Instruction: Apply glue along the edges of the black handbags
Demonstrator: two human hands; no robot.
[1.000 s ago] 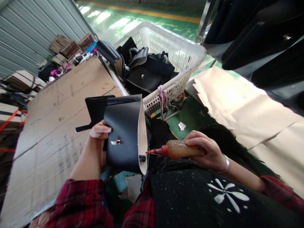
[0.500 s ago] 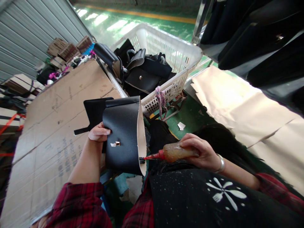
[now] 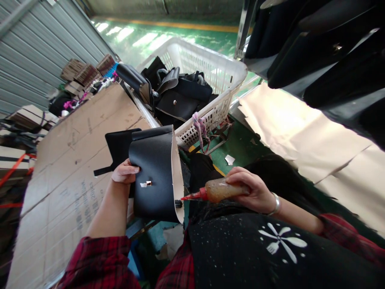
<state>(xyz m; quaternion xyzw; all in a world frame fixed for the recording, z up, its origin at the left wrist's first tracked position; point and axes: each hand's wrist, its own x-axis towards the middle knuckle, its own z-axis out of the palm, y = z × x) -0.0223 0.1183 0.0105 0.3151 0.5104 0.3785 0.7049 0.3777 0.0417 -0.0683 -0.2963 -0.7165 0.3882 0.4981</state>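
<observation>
My left hand (image 3: 125, 171) is closed on the left side of a black bag piece (image 3: 155, 164), with the thumb on its front. The piece has a small gold clasp (image 3: 148, 183), and its pale inner side shows along the open right edge. A black flap with a narrow strap (image 3: 118, 150) sticks out to the left behind it. In my right hand (image 3: 251, 188) lies a squeeze bottle (image 3: 221, 190) of amber liquid, held sideways. Its red nozzle points left at the bag's open edge, close to a small black tab (image 3: 178, 204).
Cardboard (image 3: 72, 160) covers the table at left. A white plastic basket (image 3: 216, 68) of black bag pieces stands ahead. Black pieces (image 3: 300, 52) hang at upper right above brown paper (image 3: 276, 116). Stacked parts (image 3: 81, 74) lie at far left.
The view has shifted slightly. The bottle's nozzle tip has drawn back a little from the black tab at the bag's edge. Both hands keep their hold.
</observation>
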